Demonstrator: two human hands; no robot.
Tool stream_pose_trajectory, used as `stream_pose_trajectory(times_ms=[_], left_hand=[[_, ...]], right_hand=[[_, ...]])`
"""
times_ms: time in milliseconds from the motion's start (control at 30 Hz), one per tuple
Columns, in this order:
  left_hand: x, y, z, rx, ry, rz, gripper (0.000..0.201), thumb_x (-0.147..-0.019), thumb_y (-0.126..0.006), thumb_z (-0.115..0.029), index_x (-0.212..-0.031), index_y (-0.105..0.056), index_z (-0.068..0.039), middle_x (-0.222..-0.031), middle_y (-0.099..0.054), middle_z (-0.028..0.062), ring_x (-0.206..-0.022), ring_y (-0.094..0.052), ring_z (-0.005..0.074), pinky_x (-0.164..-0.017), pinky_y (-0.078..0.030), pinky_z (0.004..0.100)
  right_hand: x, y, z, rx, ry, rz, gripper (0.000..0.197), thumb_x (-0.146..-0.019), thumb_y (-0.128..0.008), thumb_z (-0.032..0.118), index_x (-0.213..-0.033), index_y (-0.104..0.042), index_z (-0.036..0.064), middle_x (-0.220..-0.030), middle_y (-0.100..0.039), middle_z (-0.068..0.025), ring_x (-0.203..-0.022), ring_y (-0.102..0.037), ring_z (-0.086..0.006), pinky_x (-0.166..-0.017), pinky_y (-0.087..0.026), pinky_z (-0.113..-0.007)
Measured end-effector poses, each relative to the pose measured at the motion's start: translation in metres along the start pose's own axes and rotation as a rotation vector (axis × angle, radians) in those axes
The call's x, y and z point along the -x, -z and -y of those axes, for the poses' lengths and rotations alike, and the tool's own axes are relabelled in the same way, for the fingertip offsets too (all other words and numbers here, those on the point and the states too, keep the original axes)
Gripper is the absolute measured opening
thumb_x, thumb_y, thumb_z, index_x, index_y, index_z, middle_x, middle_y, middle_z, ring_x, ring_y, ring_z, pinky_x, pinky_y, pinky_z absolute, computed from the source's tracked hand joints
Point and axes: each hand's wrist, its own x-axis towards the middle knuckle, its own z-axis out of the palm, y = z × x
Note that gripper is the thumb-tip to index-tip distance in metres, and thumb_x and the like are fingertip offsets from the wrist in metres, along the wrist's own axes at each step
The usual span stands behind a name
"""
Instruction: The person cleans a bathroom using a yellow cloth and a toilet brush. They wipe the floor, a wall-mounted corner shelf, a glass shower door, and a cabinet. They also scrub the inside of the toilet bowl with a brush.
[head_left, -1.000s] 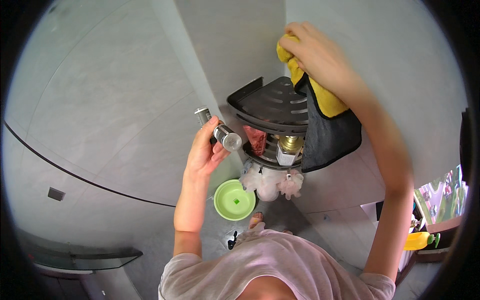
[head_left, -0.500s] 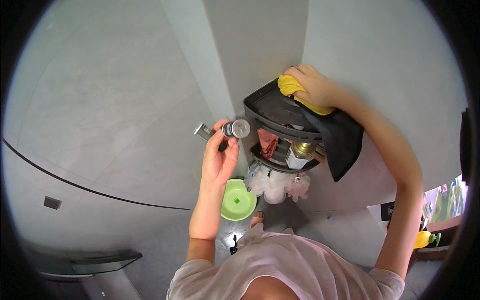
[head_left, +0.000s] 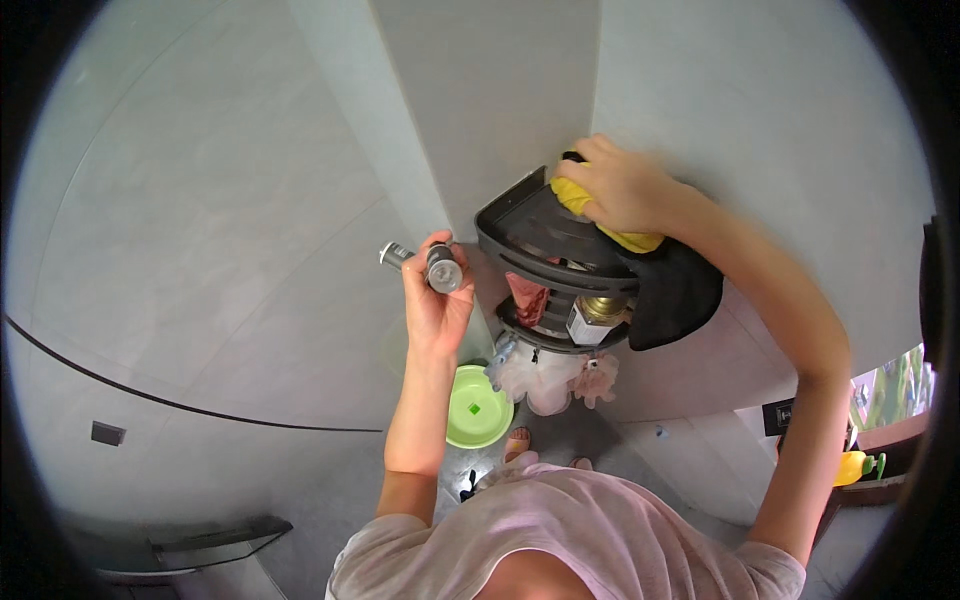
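My left hand (head_left: 436,312) is raised beside the corner shelf, closed around two small cylindrical containers. One, a dark container with a clear round end (head_left: 443,270), points toward me; a grey one with a pale end (head_left: 396,255) sticks out to the left. On the right, my right hand (head_left: 628,192) presses a yellow-and-black cloth (head_left: 640,242) onto the upper tier of the black corner shelf (head_left: 500,225). The cloth's black part drapes over the shelf's right front edge. Fingertips of the right hand are partly hidden by the cloth and blurred.
Below, the lower tier (head_left: 540,341) bears a gold-lidded jar (head_left: 596,318) and a red packet (head_left: 527,298). White and pink mesh bath puffs (head_left: 545,385) hang beneath it. A light-green basin (head_left: 480,432) sits on the floor near my feet. A yellow bottle (head_left: 850,468) stands far right.
My left hand has turned, tilting the dark container's clear end downward toward me. The cloth has shifted slightly on the shelf with my right hand, its hanging black part drawn up higher.
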Motion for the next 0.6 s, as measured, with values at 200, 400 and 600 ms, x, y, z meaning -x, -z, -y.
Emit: stream_pose_trajectory(times_ms=[200,400,600], left_hand=[[0.001,0.001,-0.003,-0.029,-0.016,-0.002,0.029,-0.094,-0.057,-0.02,-0.111,-0.061,0.002,-0.088,-0.063,0.0149,-0.073,-0.056,0.0169,-0.059,-0.046,0.0254],[0.0,0.006,-0.003,-0.052,0.009,0.077,0.029,-0.095,-0.055,-0.02,-0.115,-0.055,0.001,-0.09,-0.06,0.0082,-0.083,-0.059,0.0156,-0.064,-0.048,0.0274],[-0.001,-0.001,0.002,-0.009,0.001,0.013,0.031,-0.095,-0.057,-0.021,-0.114,-0.06,0.003,-0.087,-0.059,0.0127,-0.07,-0.05,0.0156,-0.06,-0.045,0.0259]], right_hand=[[-0.013,0.016,0.033,-0.384,0.203,0.172,0.04,-0.075,-0.065,0.014,-0.115,-0.064,0.0118,-0.116,-0.054,-0.0115,-0.105,-0.051,-0.03,-0.087,-0.048,-0.039],[0.004,0.033,-0.014,-0.42,-0.053,0.331,0.034,-0.078,-0.063,0.015,-0.112,-0.066,0.0133,-0.111,-0.057,-0.0153,-0.104,-0.054,-0.0349,-0.088,-0.047,-0.041],[-0.022,-0.002,0.019,-0.075,-0.097,0.155,0.036,-0.079,-0.064,0.017,-0.111,-0.057,0.0032,-0.104,-0.054,-0.0183,-0.1,-0.054,-0.0373,-0.086,-0.047,-0.045]])
